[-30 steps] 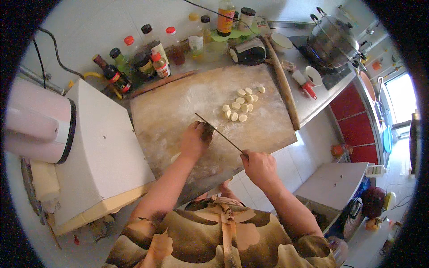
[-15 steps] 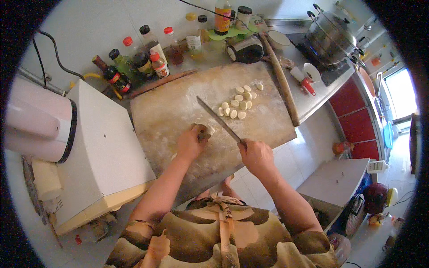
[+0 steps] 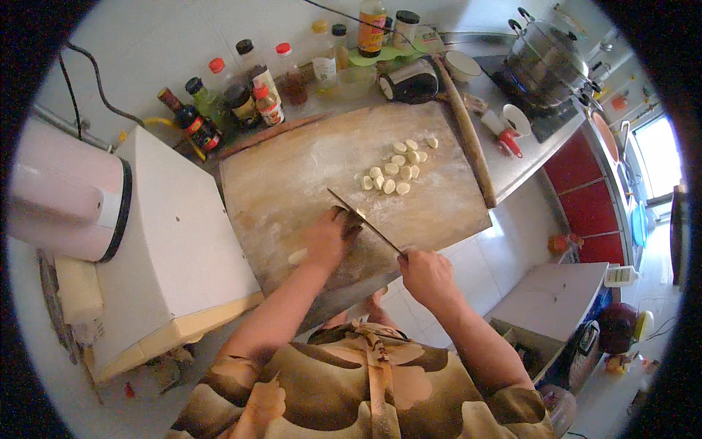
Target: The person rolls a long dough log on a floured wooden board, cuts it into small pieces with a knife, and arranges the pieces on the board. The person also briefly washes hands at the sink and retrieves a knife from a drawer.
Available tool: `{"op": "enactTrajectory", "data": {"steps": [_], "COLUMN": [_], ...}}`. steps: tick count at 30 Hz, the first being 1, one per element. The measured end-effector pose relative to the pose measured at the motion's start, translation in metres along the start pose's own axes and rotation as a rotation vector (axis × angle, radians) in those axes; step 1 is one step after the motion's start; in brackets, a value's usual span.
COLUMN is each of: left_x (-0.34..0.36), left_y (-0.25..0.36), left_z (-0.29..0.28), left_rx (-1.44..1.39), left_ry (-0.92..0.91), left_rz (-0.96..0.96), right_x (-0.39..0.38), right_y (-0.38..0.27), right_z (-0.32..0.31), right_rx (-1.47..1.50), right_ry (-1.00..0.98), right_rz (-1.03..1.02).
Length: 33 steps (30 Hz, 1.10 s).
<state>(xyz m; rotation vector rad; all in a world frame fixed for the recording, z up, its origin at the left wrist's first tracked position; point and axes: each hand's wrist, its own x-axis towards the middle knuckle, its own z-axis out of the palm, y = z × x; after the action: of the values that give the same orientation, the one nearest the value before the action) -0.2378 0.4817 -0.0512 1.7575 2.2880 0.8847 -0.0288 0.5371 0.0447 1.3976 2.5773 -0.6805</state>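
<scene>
My right hand (image 3: pixel 423 272) is closed on the handle of a long knife (image 3: pixel 373 228), whose blade crosses at my left hand (image 3: pixel 333 234). My left fingers are curled over a pale piece of dough (image 3: pixel 357 212), mostly hidden beneath them. Another pale dough roll (image 3: pixel 297 257) lies just left of my left wrist on the floured wooden board (image 3: pixel 270 168). Several small cut dough pieces (image 3: pixel 391 168) are grouped on the board's right half.
A rolling pin (image 3: pixel 475 146) lies along the board's right edge. Bottles (image 3: pixel 267 102) line the back. A steel pot (image 3: pixel 541 58) sits on the hob at back right, near a white bowl (image 3: pixel 462 66). A white box-like surface (image 3: pixel 175 241) borders the board on the left.
Half a second ago the knife's tip pointed further toward the back; it has swung back to my left hand, much as one second ago. The dough pieces remain grouped on the right.
</scene>
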Motion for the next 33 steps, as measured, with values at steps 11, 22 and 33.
{"op": "enactTrajectory", "data": {"steps": [11, 22, 33], "left_x": [0.005, 0.007, 0.0], "left_y": [-0.007, -0.021, -0.022], "left_z": [-0.02, -0.022, -0.022], "left_rx": [-0.17, -0.097, -0.128], "left_ry": [-0.019, 0.1, 0.003], "left_rz": [-0.163, -0.068, -0.141], "right_x": [0.004, -0.003, 0.03], "right_y": [-0.009, -0.019, -0.025], "right_z": [-0.026, -0.015, -0.007], "right_rx": [0.081, -0.017, 0.072], "right_ry": [0.09, 0.03, 0.099], "right_rz": [0.02, -0.049, 0.072]}}
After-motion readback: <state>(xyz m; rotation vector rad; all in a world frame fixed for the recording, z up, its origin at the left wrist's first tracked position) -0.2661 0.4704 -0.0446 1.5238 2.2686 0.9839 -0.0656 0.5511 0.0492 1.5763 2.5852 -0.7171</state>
